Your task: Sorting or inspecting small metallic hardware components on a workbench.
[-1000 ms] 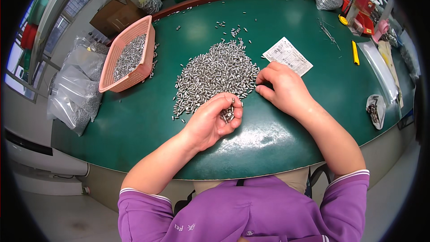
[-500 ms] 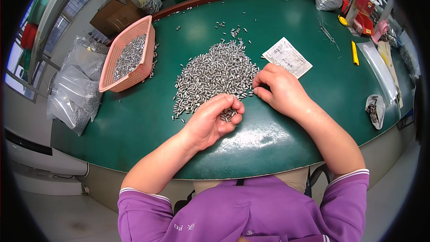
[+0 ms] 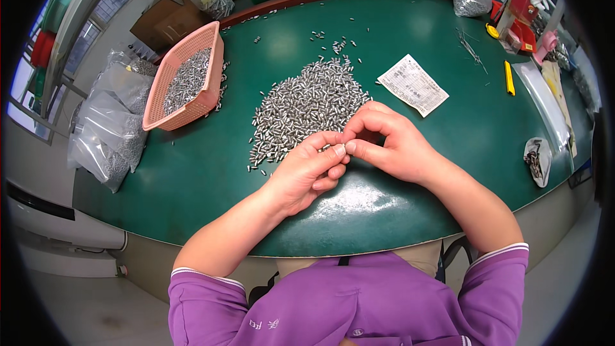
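Small silver metal pins lie in a large pile (image 3: 307, 102) in the middle of the green table. At the pile's near edge my left hand (image 3: 298, 173) is curled closed, its thumb and index finger pinched together; the pins in its palm are now mostly hidden by the fingers. My right hand (image 3: 394, 144) meets it from the right, thumb and index fingertips pinched against the left fingertips. Whatever sits between those fingertips is too small and covered to make out. A pink basket (image 3: 182, 117) at the left holds more of these pins.
Clear plastic bags of metal parts (image 3: 106, 147) stand left of the basket. A printed paper slip (image 3: 413, 86) lies right of the pile. Farther right are a yellow cutter (image 3: 509, 78), flat plastic bags (image 3: 541, 99) and a small white bag (image 3: 543, 159) with dark parts. The table (image 3: 211, 205) has a curved front edge.
My right hand has moved left from the pile's right edge to my left fingertips. My left thumb has come against its index finger, covering the pins that showed in the palm.
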Motion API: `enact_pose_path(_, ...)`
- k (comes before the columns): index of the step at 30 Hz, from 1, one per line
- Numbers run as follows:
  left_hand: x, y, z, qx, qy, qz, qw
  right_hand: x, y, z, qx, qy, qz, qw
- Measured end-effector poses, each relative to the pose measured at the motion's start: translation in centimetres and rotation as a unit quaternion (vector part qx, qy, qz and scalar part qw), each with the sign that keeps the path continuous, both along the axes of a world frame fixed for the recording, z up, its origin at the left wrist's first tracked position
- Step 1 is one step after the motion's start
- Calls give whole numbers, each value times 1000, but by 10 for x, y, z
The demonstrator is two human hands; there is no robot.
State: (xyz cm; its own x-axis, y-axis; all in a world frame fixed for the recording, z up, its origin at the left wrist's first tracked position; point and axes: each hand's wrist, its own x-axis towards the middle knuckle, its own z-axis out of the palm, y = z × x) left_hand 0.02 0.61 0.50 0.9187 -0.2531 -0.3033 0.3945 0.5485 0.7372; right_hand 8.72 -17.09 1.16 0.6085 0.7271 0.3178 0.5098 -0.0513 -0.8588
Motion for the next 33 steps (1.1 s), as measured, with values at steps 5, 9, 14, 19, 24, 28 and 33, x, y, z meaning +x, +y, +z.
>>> enact_pose_path(5, 0, 1, 0, 6, -9, 6, 1000, 3, -1, 0, 14, -38, -50, 998)
enact_pose_path(9, 0, 1, 2, -3, -10, 3, 1000, 13, -7, -6, -26, -110, -109, 988)
enact_pose_path(14, 0, 4, 1, 5, -5, 10, 1000, 16, -11, -11, -125, -170, -127, 969)
enact_pose_path(19, -1, 3, 1, -3, -8, 12, 1000, 14, -10, -13, -156, -200, -117, 960)
enact_pose_path(24, 0, 4, -1, 0, -12, 7, 1000, 14, -9, -15, -144, -204, -130, 960)
enact_pose_path(28, 0, 3, 1, -6, 4, 6, 1000, 15, -9, -15, -147, -196, -137, 960)
enact_pose_path(33, 1, 3, 3, -7, 10, -4, 1000, 15, -8, -17, -150, -209, -140, 956)
